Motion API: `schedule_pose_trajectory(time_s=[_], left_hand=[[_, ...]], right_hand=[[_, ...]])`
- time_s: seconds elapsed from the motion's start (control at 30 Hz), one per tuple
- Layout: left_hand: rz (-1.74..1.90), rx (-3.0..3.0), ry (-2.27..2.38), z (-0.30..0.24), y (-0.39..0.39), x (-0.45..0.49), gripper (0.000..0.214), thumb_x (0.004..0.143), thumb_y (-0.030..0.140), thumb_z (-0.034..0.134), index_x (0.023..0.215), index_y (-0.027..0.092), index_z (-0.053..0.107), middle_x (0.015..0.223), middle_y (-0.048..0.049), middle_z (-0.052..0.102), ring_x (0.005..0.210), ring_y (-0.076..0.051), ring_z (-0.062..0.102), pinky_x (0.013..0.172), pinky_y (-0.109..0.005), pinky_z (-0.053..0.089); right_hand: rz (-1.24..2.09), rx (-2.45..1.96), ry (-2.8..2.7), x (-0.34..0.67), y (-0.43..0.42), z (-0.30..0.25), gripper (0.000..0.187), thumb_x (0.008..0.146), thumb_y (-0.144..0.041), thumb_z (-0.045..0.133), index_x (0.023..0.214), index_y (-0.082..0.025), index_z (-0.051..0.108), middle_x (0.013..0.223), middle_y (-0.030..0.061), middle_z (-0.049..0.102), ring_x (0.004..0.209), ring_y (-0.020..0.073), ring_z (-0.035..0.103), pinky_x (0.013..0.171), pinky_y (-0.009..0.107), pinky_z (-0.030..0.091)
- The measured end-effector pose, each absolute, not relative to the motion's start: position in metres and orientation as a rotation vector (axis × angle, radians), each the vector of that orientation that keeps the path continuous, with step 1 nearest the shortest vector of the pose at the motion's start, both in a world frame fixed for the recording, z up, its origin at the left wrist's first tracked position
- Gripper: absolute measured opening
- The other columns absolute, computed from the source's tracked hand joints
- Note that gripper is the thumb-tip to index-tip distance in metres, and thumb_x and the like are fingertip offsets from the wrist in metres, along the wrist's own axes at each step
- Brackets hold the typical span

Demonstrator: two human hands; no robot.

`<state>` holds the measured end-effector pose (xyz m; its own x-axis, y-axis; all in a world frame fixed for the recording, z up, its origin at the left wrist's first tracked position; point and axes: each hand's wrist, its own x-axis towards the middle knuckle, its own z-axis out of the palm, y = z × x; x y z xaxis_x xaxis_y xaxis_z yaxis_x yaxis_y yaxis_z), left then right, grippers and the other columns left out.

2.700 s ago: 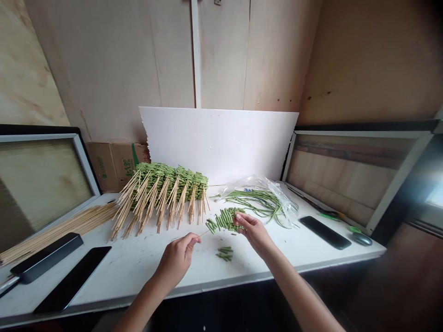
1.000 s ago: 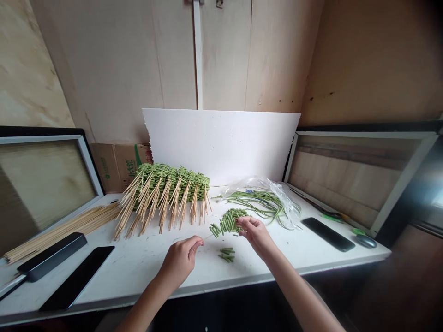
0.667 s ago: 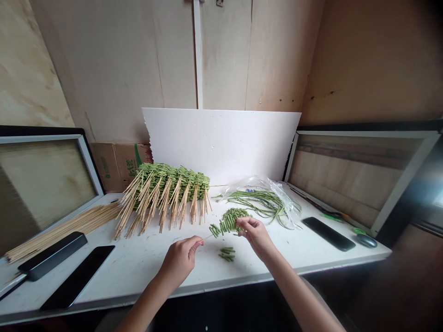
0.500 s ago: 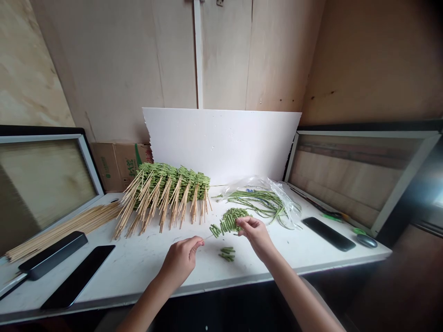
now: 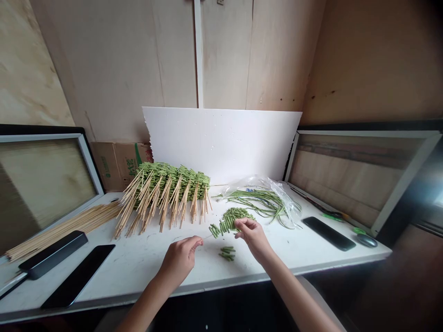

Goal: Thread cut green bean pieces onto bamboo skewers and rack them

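Observation:
My left hand (image 5: 182, 257) is closed in a pinch on the thin bare end of a bamboo skewer (image 5: 207, 237). Short cut long bean pieces (image 5: 224, 225) are threaded side by side along that skewer, with a gap in the row. At the right end of the row, my right hand (image 5: 252, 236) pinches a bean piece, mostly hidden by the fingers. Right behind lies a heap of cut bean pieces (image 5: 238, 212). A few loose pieces (image 5: 227, 253) rest on the table below the skewer, between my hands.
Stacked bean skewers (image 5: 169, 182) stand at the back left, sticks forward. Bare skewers (image 5: 65, 229) lie left, near a black box (image 5: 53, 254) and a dark flat panel (image 5: 79, 275). Whole long beans (image 5: 256, 199) in a plastic bag, a phone (image 5: 328, 233) and a mouse (image 5: 367, 240) lie right.
My right hand has shifted slightly left along the skewer, with its fingers against the row. My left hand has barely moved and keeps its pinch.

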<state>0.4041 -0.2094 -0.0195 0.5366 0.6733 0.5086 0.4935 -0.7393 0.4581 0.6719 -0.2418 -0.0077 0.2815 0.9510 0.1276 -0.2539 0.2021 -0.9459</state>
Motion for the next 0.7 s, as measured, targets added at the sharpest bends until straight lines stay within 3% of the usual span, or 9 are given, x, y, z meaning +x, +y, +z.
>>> schedule_pose_trajectory(time_s=[0.27,0.37,0.47,0.7], left_hand=[[0.921,2.409,1.004,-0.013,-0.215,0.408,0.032,0.106,0.029,0.038,0.104,0.024,0.069,0.098,-0.0054,0.078,0.085,-0.022,0.074,0.076,-0.03,0.054],[0.896,2.362,1.055,-0.009,-0.214,0.408,0.03,0.107,0.035,0.039,0.108,0.023,0.067,0.085,-0.0039,0.075,0.075,-0.021,0.069,0.068,-0.028,0.051],[0.877,2.347,1.103,-0.008,-0.21,0.406,0.028,0.104,0.034,0.042,0.1,0.022,0.066,0.076,-0.0026,0.069,0.069,-0.02,0.066,0.065,-0.028,0.048],[0.783,2.246,1.147,-0.009,-0.199,0.397,0.022,0.097,0.03,0.05,0.095,0.021,0.07,0.083,-0.0049,0.073,0.075,-0.022,0.068,0.067,-0.029,0.049]], right_hand=[[1.026,-1.002,-0.863,0.67,-0.242,-0.003,0.03,0.071,-0.047,0.088,0.083,-0.021,0.079,0.083,0.0048,0.07,0.082,0.0208,0.064,0.063,0.029,0.052],[0.994,-1.045,-0.845,0.673,-0.241,-0.004,0.034,0.071,-0.048,0.087,0.091,-0.022,0.08,0.09,0.0064,0.073,0.088,0.0233,0.067,0.064,0.029,0.052],[0.957,-1.083,-0.804,0.679,-0.237,-0.007,0.036,0.071,-0.05,0.087,0.092,-0.021,0.08,0.093,0.0075,0.074,0.093,0.0258,0.068,0.065,0.03,0.053],[0.9,-1.131,-0.792,0.686,-0.236,-0.005,0.042,0.069,-0.052,0.088,0.095,-0.019,0.08,0.095,0.0086,0.076,0.095,0.0275,0.07,0.063,0.028,0.052]])
